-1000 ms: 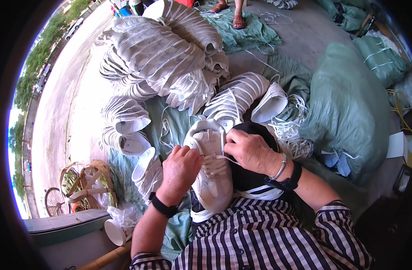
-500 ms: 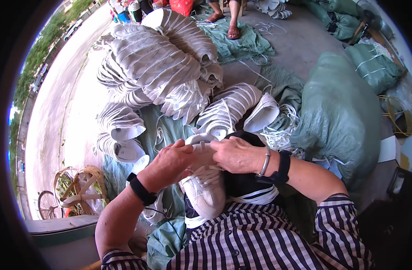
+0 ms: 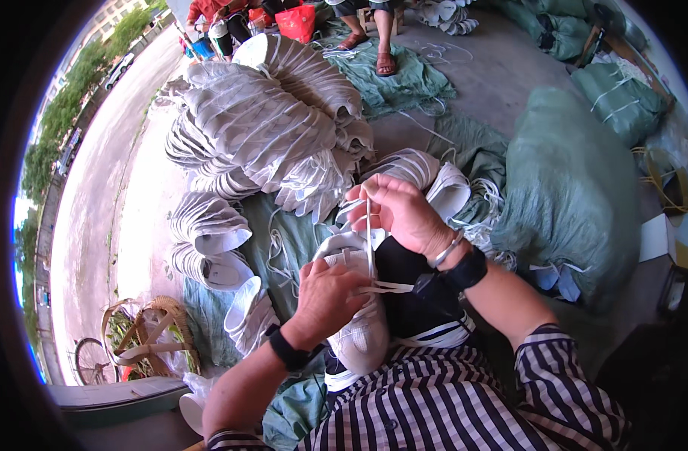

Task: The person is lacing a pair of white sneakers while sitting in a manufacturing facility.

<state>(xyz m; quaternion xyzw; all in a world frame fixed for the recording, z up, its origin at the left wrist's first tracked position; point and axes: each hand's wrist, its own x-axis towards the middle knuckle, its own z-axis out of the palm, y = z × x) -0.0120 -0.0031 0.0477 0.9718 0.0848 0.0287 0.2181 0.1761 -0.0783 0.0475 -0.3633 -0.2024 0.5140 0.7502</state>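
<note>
A white shoe upper (image 3: 360,340) rests on my lap with its toe toward me. My left hand (image 3: 325,295) lies over its lacing area, fingers bent in and pressed on the upper; part of the lace comes out beside the fingertips. Raised above the shoe's far end, my right hand (image 3: 398,210) pinches a white shoelace (image 3: 370,239), which runs taut down to the upper. Another stretch of lace loops out to the right, over my dark-clad leg. My left fingers hide much of the lacing.
Beyond my knees lies a big heap of stacked white shoe uppers (image 3: 261,113). Smaller stacks (image 3: 211,222) sit at left on green sheeting. A stuffed green sack (image 3: 573,195) stands at right, loose white laces (image 3: 486,203) beside it. A woven basket (image 3: 163,331) is at left; two people sit at the far side.
My right hand has let go of the upper's far end and risen, drawing a lace upward. My left hand has moved nearer and right, onto the lacing. The whole view has shifted slightly.
</note>
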